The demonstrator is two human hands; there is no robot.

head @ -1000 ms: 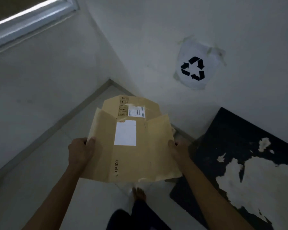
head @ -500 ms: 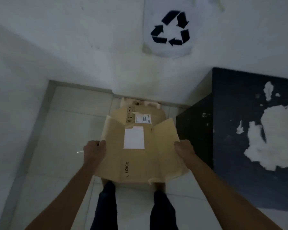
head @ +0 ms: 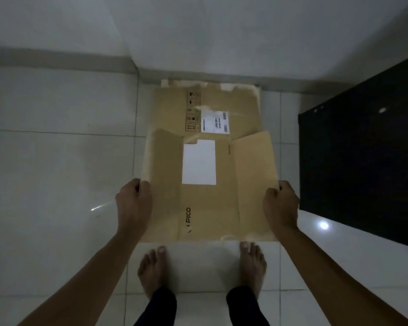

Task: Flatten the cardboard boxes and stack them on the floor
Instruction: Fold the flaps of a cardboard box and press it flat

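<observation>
Head view, looking straight down, dim light. Flattened cardboard box (head: 210,184) held out in front of the person, low over the white tiled floor (head: 57,172), its far edge close to the wall base (head: 57,60); cannot tell if it touches the floor or whatever is under it. Left hand (head: 133,203) grips the box's left edge, thumb on top, fingers curled under the flap. Right hand (head: 280,205) grips the right edge the same way, thumb over, fingers wrapped below. Both side flaps are folded out, the left one tilted up a bit. Plain white label (head: 199,162) sits in the middle panel, printed shipping label (head: 216,122) further out on the far panel, next to a column of handling symbols (head: 193,111). "PICO" print (head: 188,212) runs along the near left fold. Far edge of the cardboard looks torn and ragged; a second paler cardboard edge (head: 167,83) peeks out beyond it by the wall, cannot tell if it is a separate piece. Bare feet, left foot (head: 151,271) and right foot (head: 252,267), stand on the tiles just behind the near edge of the box, dark trouser legs above them. Dark board (head: 363,149) lies at the right, near the box but apart from it. Bright light spot (head: 323,225) reflects on the tile beside it.
</observation>
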